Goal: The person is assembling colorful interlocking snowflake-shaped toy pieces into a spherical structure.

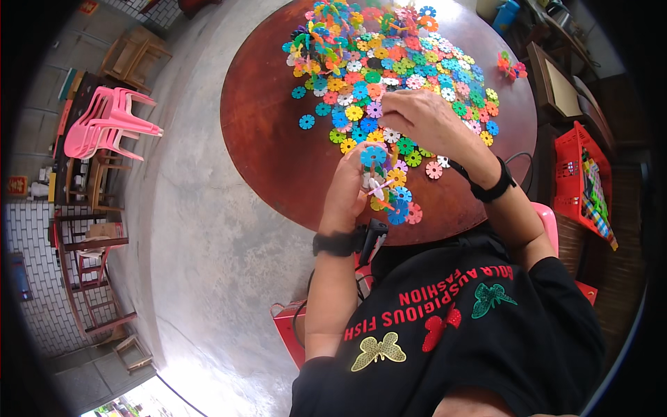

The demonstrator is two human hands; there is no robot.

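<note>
My left hand is closed around a cluster of interlocked plastic flower discs, near the table's front edge. Blue, white, orange and yellow pieces show in the cluster, and its lower end hangs beside a blue disc and a pink one. Over the spread of loose notched discs, my right hand bends its fingers down and inward, close to a purple disc. Whatever lies between those fingertips is too small or hidden to make out.
The round brown table carries a tall built-up disc cluster at the far left and a small one at the right. Pink stacked chairs stand left. A red basket is at the right.
</note>
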